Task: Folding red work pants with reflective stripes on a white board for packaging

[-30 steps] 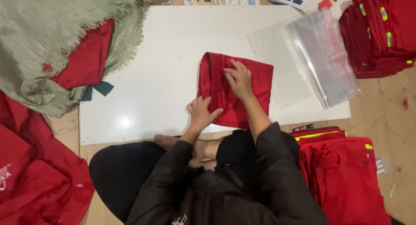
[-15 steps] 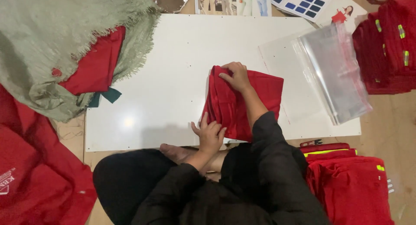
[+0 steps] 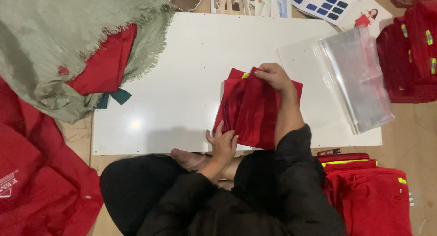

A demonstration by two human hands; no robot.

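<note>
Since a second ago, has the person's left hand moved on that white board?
Yes. The left hand has slid back toward the person, from the middle of the folded red garment to its near edge, by the near rim of the white board.

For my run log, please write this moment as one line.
left hand: pressing near edge of folded red garment | right hand: gripping its far edge | surface: white board | nearby: clear plastic bags
</note>
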